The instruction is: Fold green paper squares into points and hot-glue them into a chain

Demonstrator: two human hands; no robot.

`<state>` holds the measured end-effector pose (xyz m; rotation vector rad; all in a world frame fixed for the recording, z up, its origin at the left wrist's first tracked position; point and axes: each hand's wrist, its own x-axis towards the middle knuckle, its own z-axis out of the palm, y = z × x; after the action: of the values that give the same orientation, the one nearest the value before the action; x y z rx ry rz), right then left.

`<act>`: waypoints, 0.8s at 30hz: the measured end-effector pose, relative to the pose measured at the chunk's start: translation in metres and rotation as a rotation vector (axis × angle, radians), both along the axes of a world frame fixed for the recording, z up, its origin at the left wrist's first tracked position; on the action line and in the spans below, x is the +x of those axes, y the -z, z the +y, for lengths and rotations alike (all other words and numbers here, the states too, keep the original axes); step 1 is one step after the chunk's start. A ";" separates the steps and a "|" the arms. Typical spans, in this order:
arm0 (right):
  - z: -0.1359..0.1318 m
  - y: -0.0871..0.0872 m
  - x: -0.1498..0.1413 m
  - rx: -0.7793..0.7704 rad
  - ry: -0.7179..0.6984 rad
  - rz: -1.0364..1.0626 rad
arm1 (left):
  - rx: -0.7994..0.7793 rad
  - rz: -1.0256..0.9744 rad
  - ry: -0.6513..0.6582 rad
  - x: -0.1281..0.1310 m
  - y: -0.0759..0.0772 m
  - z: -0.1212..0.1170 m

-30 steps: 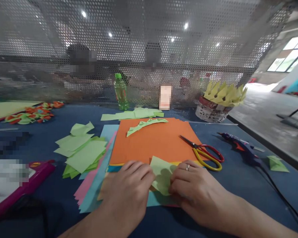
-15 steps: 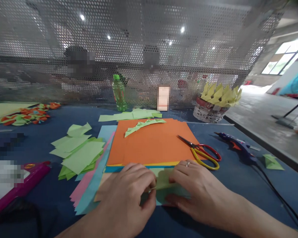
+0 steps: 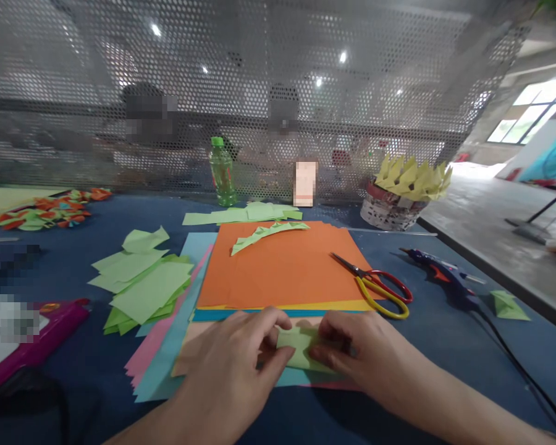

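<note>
Holding one light-green paper (image 3: 300, 347) low over the near edge of the coloured stack (image 3: 278, 278), my left hand (image 3: 241, 358) and right hand (image 3: 364, 343) curl half-closed, thumbs and fingers on its ends, probably to keep it straight; knuckles hide its right end, so I can't vouch for any fold there. One pair of scissors (image 3: 364, 273) points its handles rightward, likely for easy reach. One toothed strip (image 3: 267, 236) tops the stack; one glue gun (image 3: 445, 274) and one bottle (image 3: 223, 176) sit beyond.
</note>
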<state>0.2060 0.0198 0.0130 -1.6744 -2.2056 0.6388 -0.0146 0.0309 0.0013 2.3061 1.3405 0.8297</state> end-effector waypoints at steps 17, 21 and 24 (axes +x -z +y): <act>0.002 0.010 -0.005 0.128 0.050 -0.200 | 0.022 0.102 -0.021 -0.001 0.013 0.001; 0.003 0.012 -0.005 0.126 0.064 -0.228 | 0.024 0.145 -0.004 -0.001 0.011 0.002; 0.004 0.013 -0.006 0.130 0.066 -0.221 | 0.054 0.162 -0.006 0.000 0.011 0.001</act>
<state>0.2005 0.0237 -0.0002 -1.8169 -2.2722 0.2986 -0.0149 0.0319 -0.0097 2.4572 1.4083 0.7019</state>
